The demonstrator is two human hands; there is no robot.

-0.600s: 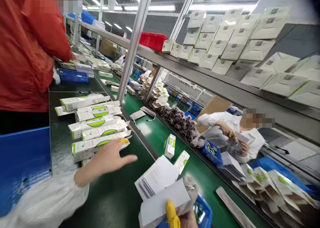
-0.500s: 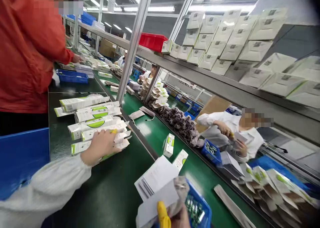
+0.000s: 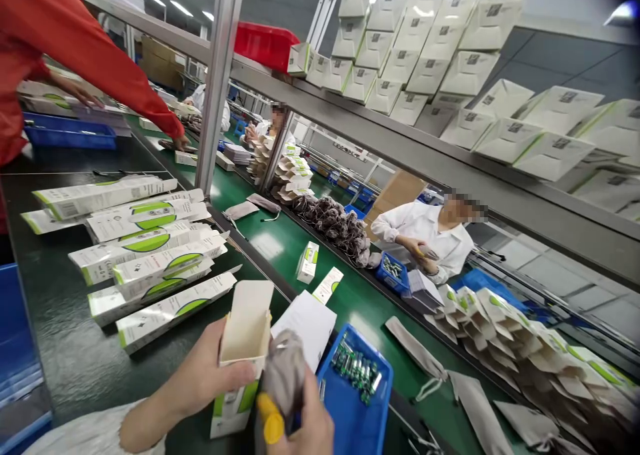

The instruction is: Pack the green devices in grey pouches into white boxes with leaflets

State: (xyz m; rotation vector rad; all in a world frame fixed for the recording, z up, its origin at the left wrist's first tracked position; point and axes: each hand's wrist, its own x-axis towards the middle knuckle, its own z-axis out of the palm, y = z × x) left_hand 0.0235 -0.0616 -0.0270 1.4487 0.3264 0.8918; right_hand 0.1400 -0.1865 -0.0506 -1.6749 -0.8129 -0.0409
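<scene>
Hands packing a box at the table's near edge
Left hand (image 3: 207, 375) grips the open white carton (image 3: 243, 348); right hand (image 3: 305, 422) pinches a grey pouch (image 3: 283, 375) at its mouth, beside the blue tray (image 3: 357, 408)

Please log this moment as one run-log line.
left hand: holds open box upright | right hand: holds grey pouch beside box mouth | blue tray: right of hands
</scene>
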